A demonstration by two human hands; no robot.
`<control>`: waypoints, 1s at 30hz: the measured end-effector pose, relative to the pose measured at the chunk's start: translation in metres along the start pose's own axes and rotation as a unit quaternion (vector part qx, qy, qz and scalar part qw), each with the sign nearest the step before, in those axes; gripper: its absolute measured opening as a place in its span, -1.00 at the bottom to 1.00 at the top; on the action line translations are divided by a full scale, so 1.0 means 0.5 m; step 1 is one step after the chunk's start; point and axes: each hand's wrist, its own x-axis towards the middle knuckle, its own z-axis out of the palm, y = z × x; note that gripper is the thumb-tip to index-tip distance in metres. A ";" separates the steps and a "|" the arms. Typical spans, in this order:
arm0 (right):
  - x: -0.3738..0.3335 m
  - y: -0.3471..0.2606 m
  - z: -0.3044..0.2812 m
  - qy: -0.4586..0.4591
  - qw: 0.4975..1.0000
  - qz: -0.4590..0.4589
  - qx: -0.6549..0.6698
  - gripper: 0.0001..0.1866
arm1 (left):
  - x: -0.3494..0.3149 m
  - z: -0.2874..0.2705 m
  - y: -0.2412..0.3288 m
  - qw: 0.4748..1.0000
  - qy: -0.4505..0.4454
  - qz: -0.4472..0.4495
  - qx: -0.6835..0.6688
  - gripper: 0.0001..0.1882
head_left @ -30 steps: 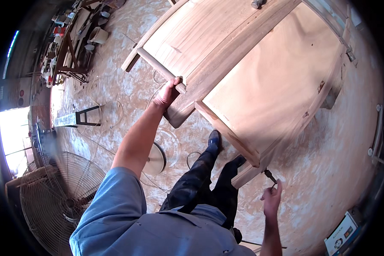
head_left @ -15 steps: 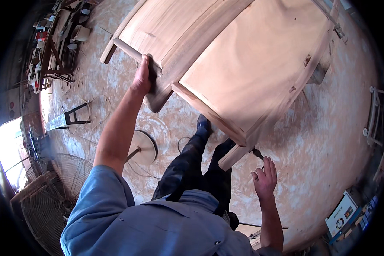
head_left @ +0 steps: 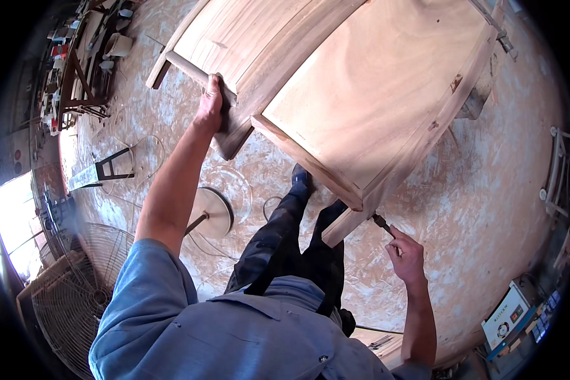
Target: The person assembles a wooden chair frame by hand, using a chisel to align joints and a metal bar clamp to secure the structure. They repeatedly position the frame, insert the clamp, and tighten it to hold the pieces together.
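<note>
A bare wooden furniture frame (head_left: pixel 310 28) with a broad pale panel (head_left: pixel 386 95) tilts in front of me, and its near leg (head_left: pixel 342 227) points toward my legs. My left hand (head_left: pixel 211 104) is wrapped round a rounded rail (head_left: pixel 187 68) at the frame's left side. Beside the near leg a dark clamp screw (head_left: pixel 380 221) sticks out. The fingers of my right hand (head_left: pixel 406 254) are curled at its outer end, and part of the grip is hidden. At the frame's far right edge shows a metal clamp end (head_left: pixel 505 43).
To the left stand a large wire-caged fan (head_left: pixel 76 304), a round disc base with a post (head_left: pixel 212 215) and a small metal stand (head_left: pixel 101 174). Cables lie on the stained floor (head_left: pixel 475 209). A white box (head_left: pixel 510 316) sits at lower right, a loaded rack (head_left: pixel 79 76) at upper left.
My right hand has shifted a little right and turned, its fingers going from stretched to curled at the clamp screw. My left hand and the frame have moved slightly up in view.
</note>
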 end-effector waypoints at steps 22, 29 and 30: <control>0.050 0.068 0.042 0.102 0.917 0.254 0.290 -0.66 | -0.003 -0.005 -0.006 0.998 0.018 0.043 0.035 -0.13; 0.080 0.060 0.074 0.174 0.881 0.307 0.316 -0.73 | -0.026 0.009 0.009 0.998 0.008 0.041 0.053 -0.10; 0.085 0.061 0.070 0.162 0.878 0.318 0.319 -0.74 | -0.023 0.007 0.009 0.997 0.010 0.045 0.057 -0.09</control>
